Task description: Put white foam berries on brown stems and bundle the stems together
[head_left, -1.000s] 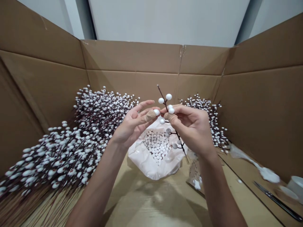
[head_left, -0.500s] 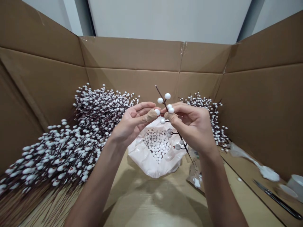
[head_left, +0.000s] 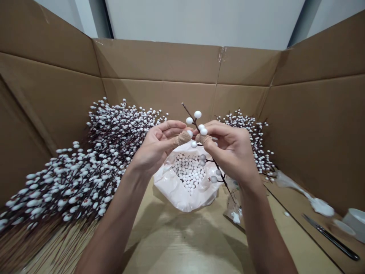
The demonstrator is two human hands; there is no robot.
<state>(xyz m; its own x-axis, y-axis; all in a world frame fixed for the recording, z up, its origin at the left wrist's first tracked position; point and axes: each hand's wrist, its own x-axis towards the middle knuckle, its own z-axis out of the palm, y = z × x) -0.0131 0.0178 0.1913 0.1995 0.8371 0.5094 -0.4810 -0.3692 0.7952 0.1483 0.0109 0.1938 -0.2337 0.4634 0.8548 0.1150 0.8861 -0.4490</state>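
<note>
The left hand [head_left: 155, 148] has a berry [head_left: 189, 133] pinched in its grip, the right hand [head_left: 229, 148] a twig [head_left: 216, 164], above an open bag [head_left: 186, 203] on the tabletop [head_left: 176, 251]. Branches [head_left: 82, 182] crowd the left, more branches [head_left: 258, 140] the right rear; the right forearm [head_left: 262, 228] partly hides a packet [head_left: 233, 213]; cardboard walls [head_left: 159, 62] close three sides.
</note>
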